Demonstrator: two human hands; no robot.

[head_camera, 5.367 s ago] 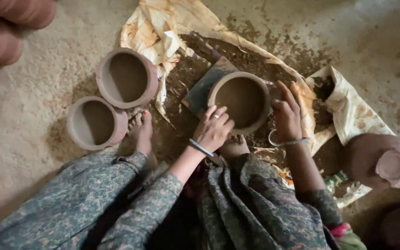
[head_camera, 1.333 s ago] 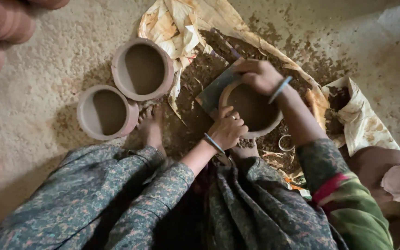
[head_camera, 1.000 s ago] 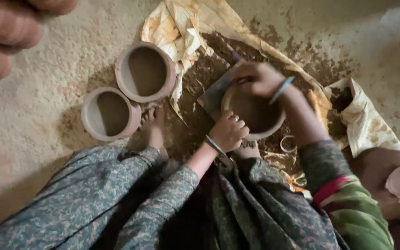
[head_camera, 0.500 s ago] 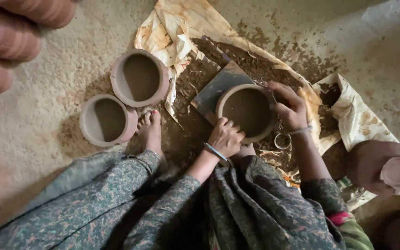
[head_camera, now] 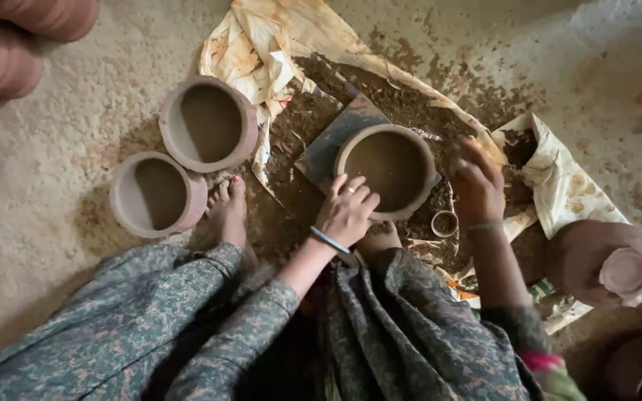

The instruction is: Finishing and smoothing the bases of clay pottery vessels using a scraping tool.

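I found the left hand (head_camera: 347,212) resting flat on the near rim of the clay pot (head_camera: 386,169), fingers loosely spread over the edge — pressing, not pinching. The pot stood upright on a dark slab (head_camera: 332,141), which lay on a soiled paper sheet (head_camera: 276,44) scattered with clay crumbs. The right hand (head_camera: 475,189) hovered just beside the pot's right wall, blurred; fingers looked open, and I could not tell whether they touched it. A small cup (head_camera: 444,223) sat between the two hands. Two finished pots (head_camera: 208,122) (head_camera: 157,194) stood on the floor to the left — beside a bare foot (head_camera: 228,215).
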